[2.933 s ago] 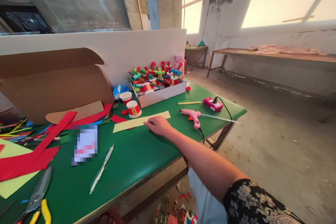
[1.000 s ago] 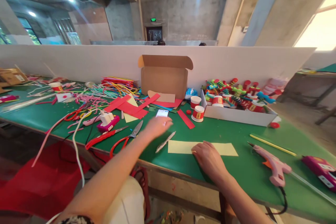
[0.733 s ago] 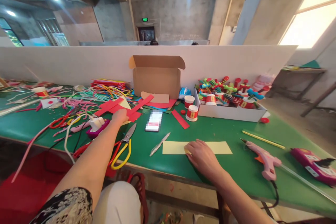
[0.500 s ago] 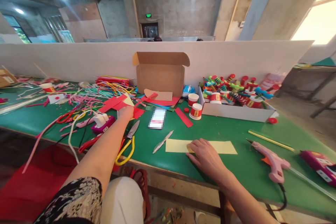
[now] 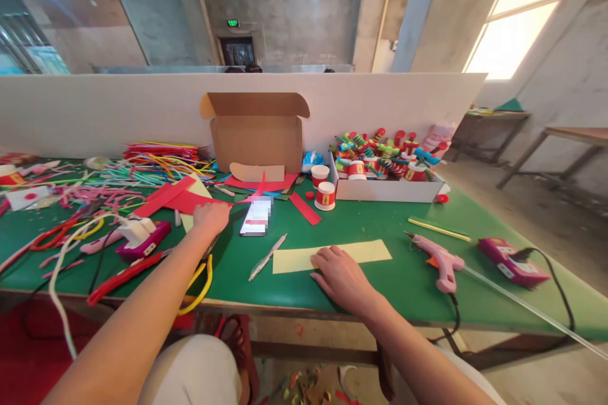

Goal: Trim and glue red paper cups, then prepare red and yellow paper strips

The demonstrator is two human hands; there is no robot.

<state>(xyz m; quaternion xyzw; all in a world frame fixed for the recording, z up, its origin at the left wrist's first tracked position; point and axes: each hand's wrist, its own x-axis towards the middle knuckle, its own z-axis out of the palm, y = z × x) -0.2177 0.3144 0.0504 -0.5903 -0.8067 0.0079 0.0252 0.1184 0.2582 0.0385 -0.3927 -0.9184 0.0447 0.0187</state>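
My right hand [image 5: 338,273] lies flat across the middle of a pale yellow paper strip [image 5: 373,252], fingers stretched out, pressing it on the table. My left hand [image 5: 211,220] is closed around one end of a thin red paper strip [image 5: 254,196], which sticks out to the right towards the phone [image 5: 256,216]. The fingertips are partly hidden by the hand itself. Left of that hand lie wide red paper strips [image 5: 166,195]. A pen [image 5: 268,257] rests left of the yellow strip. Below my left wrist are yellow-handled scissors [image 5: 205,285], partly covered by the forearm.
A pink glue gun [image 5: 441,259] and a yellow stick [image 5: 439,230] lie at right, beside a purple power socket [image 5: 510,261]. Paper cups [image 5: 325,196] stand near a white box [image 5: 389,190] of colourful figures. An open cardboard box [image 5: 259,139] stands behind.
My left hand has drawn back nearer with the thin red strip, which has swung upright at its far end. The view has turned right. My right hand stays on the yellow strip.
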